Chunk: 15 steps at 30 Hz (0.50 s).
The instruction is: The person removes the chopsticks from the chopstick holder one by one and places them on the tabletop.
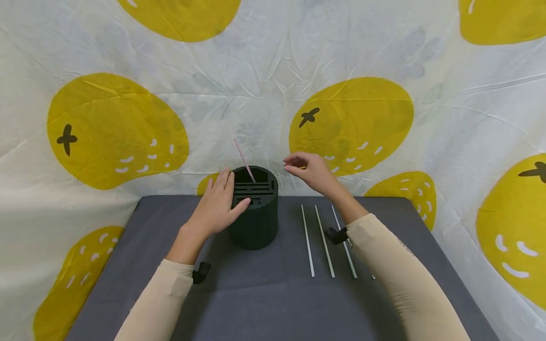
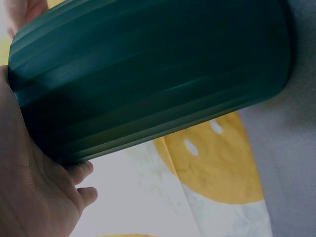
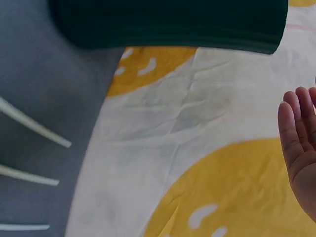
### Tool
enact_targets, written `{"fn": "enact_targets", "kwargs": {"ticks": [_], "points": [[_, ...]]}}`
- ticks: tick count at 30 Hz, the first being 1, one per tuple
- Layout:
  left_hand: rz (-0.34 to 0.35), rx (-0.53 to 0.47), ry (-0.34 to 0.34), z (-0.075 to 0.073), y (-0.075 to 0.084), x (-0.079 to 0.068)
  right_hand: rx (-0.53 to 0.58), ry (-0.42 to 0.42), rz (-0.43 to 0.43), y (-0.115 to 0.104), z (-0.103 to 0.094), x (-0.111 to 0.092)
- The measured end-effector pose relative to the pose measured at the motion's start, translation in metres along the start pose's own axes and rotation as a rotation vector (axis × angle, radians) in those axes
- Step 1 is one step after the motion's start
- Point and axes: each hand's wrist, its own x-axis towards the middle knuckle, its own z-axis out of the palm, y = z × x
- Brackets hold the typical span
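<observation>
A dark green, round knife block [image 1: 253, 222] stands upright on the table, with slots across its top and a larger opening at the back. From that opening a thin pink stick [image 1: 241, 156] leans up to the left. My left hand [image 1: 217, 201] rests on the block's upper left edge, its fingers extended and the thumb over the front rim. In the left wrist view, the block [image 2: 148, 74] fills much of the picture beside the palm. To the block's right, my right hand [image 1: 312, 171] hangs in the air, fingers loosely bent, with nothing visible in it.
Several thin pale sticks lie side by side right of the block, among them a left one [image 1: 307, 241] and a middle one [image 1: 325, 242]. The right forearm partly covers others. A grey cloth covers the table [image 1: 264, 293]; behind it hangs a white curtain [image 1: 256, 113] with yellow fruit shapes.
</observation>
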Motion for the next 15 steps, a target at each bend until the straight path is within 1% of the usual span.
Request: {"fn": "enact_targets", "kwargs": {"ticks": [5, 8, 15], "points": [[-0.008, -0.001, 0.006, 0.0, -0.001, -0.001, -0.006, -0.04, -0.021, -0.018, 0.014, 0.024], [-0.01, 0.001, 0.005, 0.0, -0.002, -0.001, -0.008, -0.074, -0.022, -0.025, 0.022, 0.038], [-0.004, -0.003, 0.006, -0.001, -0.001, -0.003, -0.018, -0.156, -0.015, -0.038, 0.039, 0.06]]}}
